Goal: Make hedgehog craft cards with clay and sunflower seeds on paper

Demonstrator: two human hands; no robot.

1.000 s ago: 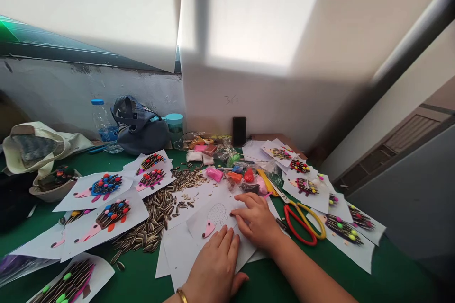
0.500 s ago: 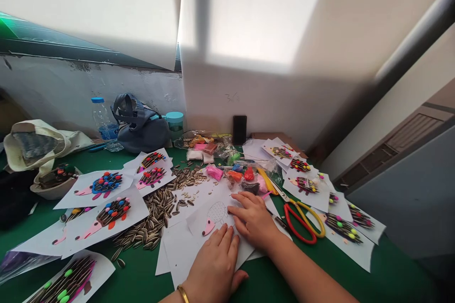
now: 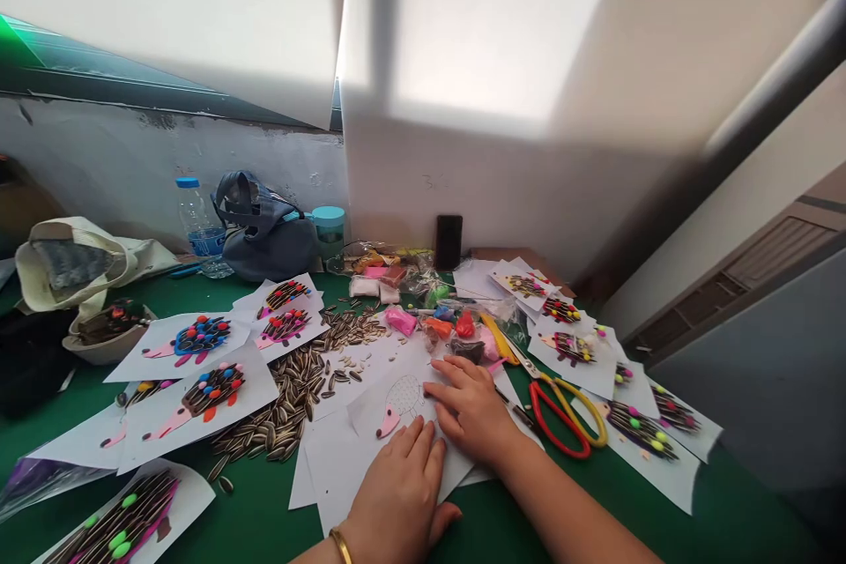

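On a sheet of white paper (image 3: 370,401) is an outlined hedgehog drawing (image 3: 404,389) whose face is filled with pink clay (image 3: 389,421), with a dark nose. My left hand (image 3: 402,478), a gold bangle at its wrist, lies flat on the sheet just below the drawing, fingers together and stretched out. My right hand (image 3: 472,410) rests on the paper's right part with its fingers spread. Beside the hedgehog's back end, a small dark spot shows at one of its fingertips; I cannot make out what it is. Neither hand visibly grips anything.
Sunflower seeds (image 3: 284,405) are heaped left of the paper. Bagged coloured clay (image 3: 440,326) lies behind it, scissors (image 3: 568,414) to the right. Finished hedgehog pictures (image 3: 198,397) spread along both sides. A bottle (image 3: 202,229), bag (image 3: 264,238), cup (image 3: 329,233) and phone (image 3: 448,242) stand by the wall.
The view has shifted very slightly. Both hands keep their places on the paper, and nothing has been picked up or let go.
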